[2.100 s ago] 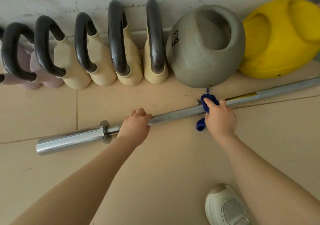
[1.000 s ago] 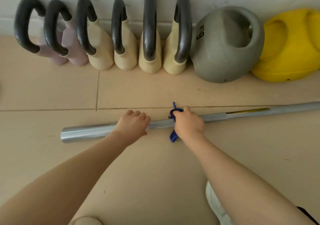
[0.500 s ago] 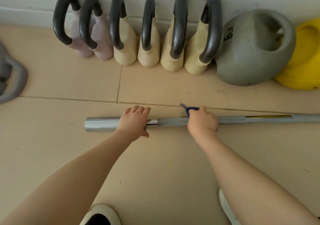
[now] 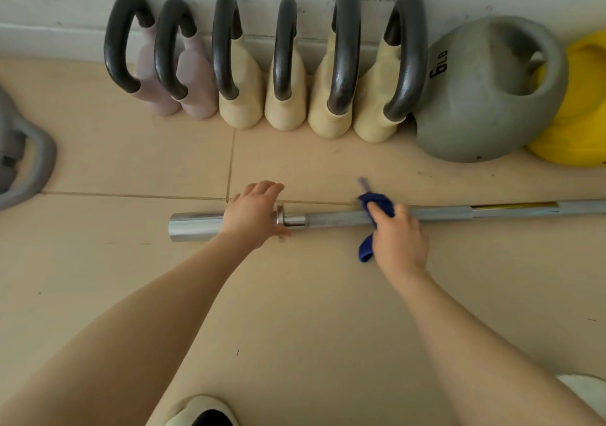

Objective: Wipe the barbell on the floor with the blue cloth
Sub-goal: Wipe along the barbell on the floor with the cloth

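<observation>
A long silver barbell (image 4: 337, 219) lies across the beige tile floor, its chrome sleeve end at the left and its shaft running off the right edge. My left hand (image 4: 252, 214) rests on top of the sleeve just left of the collar, fingers spread forward and not curled around the bar. My right hand (image 4: 398, 235) grips the blue cloth (image 4: 377, 204), which is wrapped over the shaft right of the collar. One cloth tail hangs below the bar beside my wrist.
Several kettlebells (image 4: 285, 97) with black handles line the wall behind the bar. A grey 6 LB kettlebell (image 4: 475, 97) and a yellow one (image 4: 577, 120) sit at the right. Another grey weight (image 4: 23, 163) lies at the left edge. My shoes (image 4: 203, 412) show at the bottom.
The cloth hand slid left along the shaft toward the collar. My left hand shifted from the shaft onto the sleeve and its fingers opened. The view panned left.
</observation>
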